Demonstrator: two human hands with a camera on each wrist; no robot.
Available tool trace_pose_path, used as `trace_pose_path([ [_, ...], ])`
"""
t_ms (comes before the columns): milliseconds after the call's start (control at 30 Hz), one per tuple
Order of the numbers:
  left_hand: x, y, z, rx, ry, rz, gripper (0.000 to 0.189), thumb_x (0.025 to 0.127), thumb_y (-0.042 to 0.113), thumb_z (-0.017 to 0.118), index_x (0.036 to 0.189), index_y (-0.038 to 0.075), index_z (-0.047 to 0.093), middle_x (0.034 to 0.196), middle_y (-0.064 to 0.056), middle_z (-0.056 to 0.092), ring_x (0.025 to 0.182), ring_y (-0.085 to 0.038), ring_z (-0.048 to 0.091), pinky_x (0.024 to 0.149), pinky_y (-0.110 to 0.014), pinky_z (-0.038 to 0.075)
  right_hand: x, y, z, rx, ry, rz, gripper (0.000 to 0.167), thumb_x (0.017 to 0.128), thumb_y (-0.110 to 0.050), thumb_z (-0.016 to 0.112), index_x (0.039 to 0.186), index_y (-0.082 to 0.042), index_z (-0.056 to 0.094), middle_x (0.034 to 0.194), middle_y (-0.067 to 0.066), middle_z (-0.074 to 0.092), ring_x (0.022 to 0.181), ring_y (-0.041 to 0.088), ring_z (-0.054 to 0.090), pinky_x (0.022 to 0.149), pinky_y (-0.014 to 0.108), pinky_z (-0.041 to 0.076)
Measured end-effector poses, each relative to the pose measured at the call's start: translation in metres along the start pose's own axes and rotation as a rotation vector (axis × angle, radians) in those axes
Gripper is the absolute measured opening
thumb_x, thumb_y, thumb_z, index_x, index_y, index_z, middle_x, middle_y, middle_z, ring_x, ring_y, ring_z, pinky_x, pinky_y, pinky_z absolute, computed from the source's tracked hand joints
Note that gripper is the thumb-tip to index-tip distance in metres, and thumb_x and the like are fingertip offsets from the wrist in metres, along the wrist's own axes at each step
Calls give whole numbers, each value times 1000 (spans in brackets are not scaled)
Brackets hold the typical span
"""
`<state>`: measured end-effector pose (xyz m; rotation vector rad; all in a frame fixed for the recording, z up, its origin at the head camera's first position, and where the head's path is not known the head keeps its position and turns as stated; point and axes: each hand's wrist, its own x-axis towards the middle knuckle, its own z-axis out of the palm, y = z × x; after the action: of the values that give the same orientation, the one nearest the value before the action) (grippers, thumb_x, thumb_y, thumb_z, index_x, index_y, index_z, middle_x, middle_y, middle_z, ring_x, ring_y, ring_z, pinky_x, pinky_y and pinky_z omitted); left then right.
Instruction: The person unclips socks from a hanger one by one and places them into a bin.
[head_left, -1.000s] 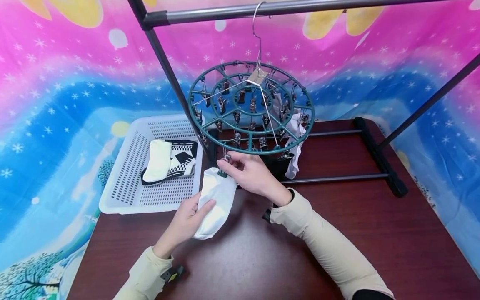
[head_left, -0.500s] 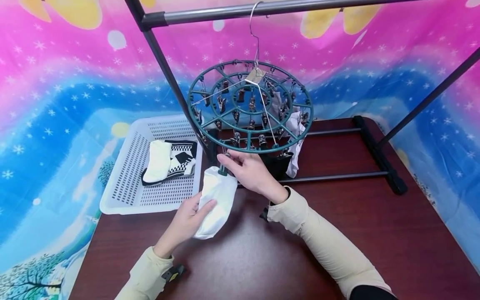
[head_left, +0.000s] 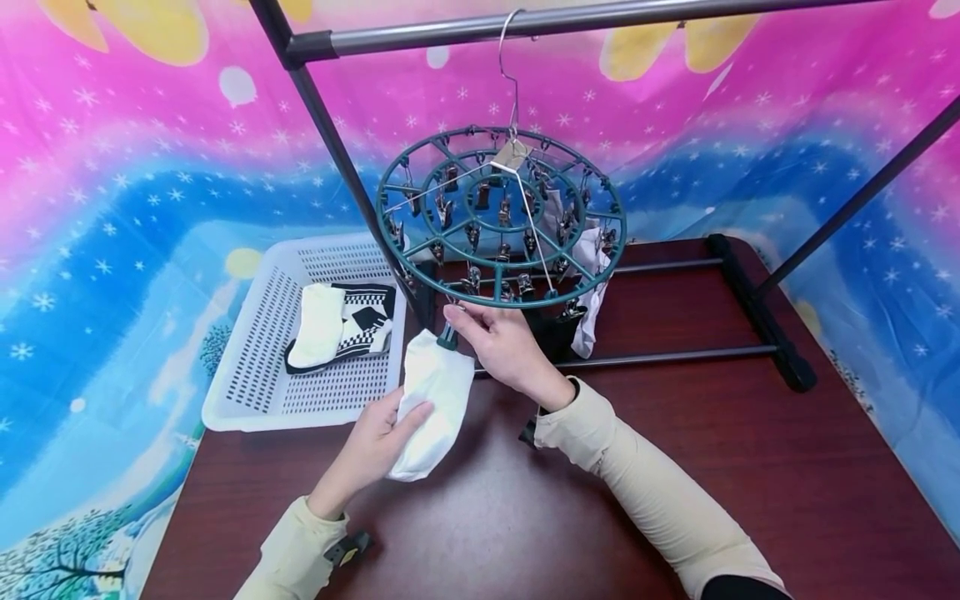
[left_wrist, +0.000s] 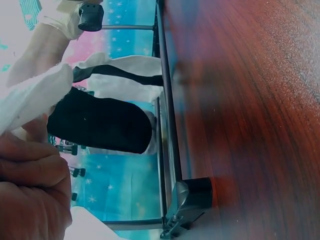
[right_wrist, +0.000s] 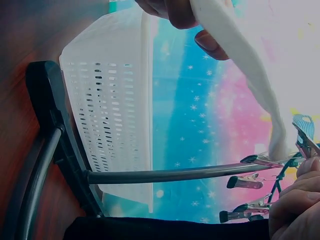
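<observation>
My left hand grips the lower part of a white sock, thumb on the front. The sock slants up in front of the hanging rack. At its top edge is a dark green clip, and my right hand pinches that clip's upper end just below the rim of the round green clip hanger. In the right wrist view the clip stands at my fingertips beside the sock's end. How far the clip's mouth bites the fabric is hard to tell.
Left of the rack, a white perforated basket holds a white sock and a black-and-white patterned sock. A black sock and white ones hang from the hanger's right side. The metal rack stands on the brown table.
My right thumb and fingers have shifted slightly up and right, so more of the clip on the sock's edge shows. The left hand keeps its hold, nearly still.
</observation>
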<state>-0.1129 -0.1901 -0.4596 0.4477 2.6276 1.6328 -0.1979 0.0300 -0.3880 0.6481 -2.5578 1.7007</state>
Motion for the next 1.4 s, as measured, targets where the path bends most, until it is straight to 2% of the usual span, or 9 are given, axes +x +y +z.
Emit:
trace_pose_path([
  [267, -4, 6, -19, 125, -3, 19, 18, 104, 20, 64, 117, 10, 69, 86, 0, 70, 70, -6, 62, 63, -26, 54, 0, 4, -2, 13, 24, -38, 30, 107, -30, 58, 118, -9, 76, 67, 2, 48, 61, 19, 45, 61, 28, 37],
  [500, 0, 14, -47, 194, 91, 51, 22, 104, 16, 63, 123, 7, 66, 88, -5, 69, 71, -7, 61, 62, -26, 53, 1, 8, 0, -16, 13, -68, 28, 107, -30, 57, 110, -10, 76, 65, -1, 44, 61, 18, 43, 61, 28, 35],
  [800, 23, 19, -80, 303, 223, 106, 13, 103, 11, 63, 110, 3, 56, 83, -9, 57, 71, -9, 52, 63, -21, 44, 1, 7, 0, -5, -20, -73, 31, 107, -32, 56, 110, -9, 76, 65, -1, 43, 61, 20, 44, 59, 28, 32],
  [900, 33, 20, -92, 221, 188, 74, 32, 105, 8, 57, 135, 2, 45, 106, -22, 65, 89, -19, 64, 66, -18, 50, 0, 7, -1, -1, -41, -49, 34, 108, -33, 56, 121, -8, 75, 65, -1, 43, 59, 19, 42, 57, 28, 31],
  [933, 37, 20, -96, 179, 176, 61, 44, 106, 6, 55, 146, 6, 38, 125, -24, 62, 101, -25, 66, 70, -19, 54, 0, 8, -1, 0, -49, -41, 36, 108, -33, 55, 126, -7, 73, 65, 0, 42, 59, 19, 42, 56, 28, 31],
  [1033, 50, 20, -108, 97, 142, 19, 68, 106, 1, 51, 163, 22, 21, 162, -18, 37, 136, -37, 53, 92, -34, 59, 0, 6, -1, 0, -65, -20, 41, 108, -34, 55, 135, -6, 68, 67, 1, 43, 57, 19, 40, 55, 28, 30],
  [1133, 64, 19, -119, 147, 115, -15, 69, 105, -1, 51, 163, 29, 30, 171, -5, 25, 153, -33, 33, 120, -53, 37, -1, 5, -1, 9, -75, -12, 44, 108, -34, 54, 139, -5, 65, 69, 1, 44, 58, 20, 39, 55, 29, 30],
  [1200, 72, 17, -125, 202, 87, -49, 62, 104, 1, 51, 159, 26, 40, 167, -5, 34, 156, -32, 25, 125, -60, 21, -1, 4, -1, 16, -77, -13, 44, 108, -34, 54, 140, -5, 65, 69, 1, 43, 58, 19, 39, 55, 28, 30],
  [1400, 98, 6, -136, 282, -37, -133, 63, 103, 4, 55, 161, 21, 37, 167, -9, 35, 155, -36, 27, 124, -63, 22, -1, 5, -1, 19, -68, -20, 42, 108, -33, 54, 137, -5, 66, 61, -2, 36, 55, 20, 36, 55, 29, 29],
])
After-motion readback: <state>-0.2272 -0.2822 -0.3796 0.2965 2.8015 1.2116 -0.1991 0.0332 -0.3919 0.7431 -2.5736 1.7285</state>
